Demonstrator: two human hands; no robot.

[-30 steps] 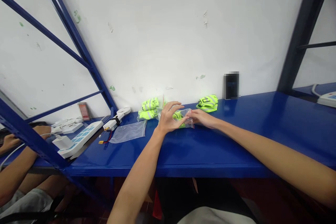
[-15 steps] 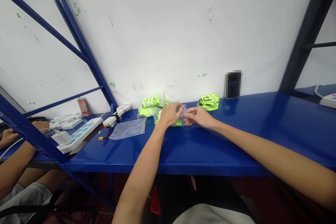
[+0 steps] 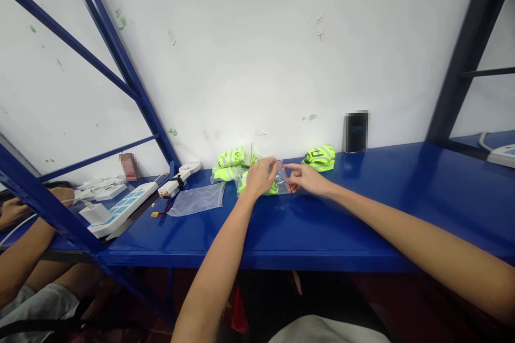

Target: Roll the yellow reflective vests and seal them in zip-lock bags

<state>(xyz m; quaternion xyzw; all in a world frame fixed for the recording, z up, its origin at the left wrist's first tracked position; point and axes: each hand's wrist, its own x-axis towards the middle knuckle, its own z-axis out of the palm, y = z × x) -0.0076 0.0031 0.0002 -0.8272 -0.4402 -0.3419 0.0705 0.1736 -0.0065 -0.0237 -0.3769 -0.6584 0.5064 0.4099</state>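
A clear zip bag [image 3: 285,183] with a red-lined edge lies on the blue table, with a folded yellow-green item inside its left part. My left hand [image 3: 261,176] rests over the bag with curled fingers, closed on it near the red edge. At that edge my right hand [image 3: 303,178] pinches the bag, its index finger stretched along the red line. Behind and to the left are bagged yellow-green items [image 3: 230,163]. Another folded yellow-green item [image 3: 319,157] lies behind my right hand.
On the table [image 3: 362,214], a flat clear bag [image 3: 197,199] lies left, beside a white handheld fan [image 3: 177,181]. A power strip [image 3: 124,209] is farther left. A dark device [image 3: 357,133] leans on the wall. Another person's arm [image 3: 30,252] is beyond the blue frame.
My right index finger has straightened upward along the red edge, and more of the clear bag shows between my hands. My left hand has barely moved.
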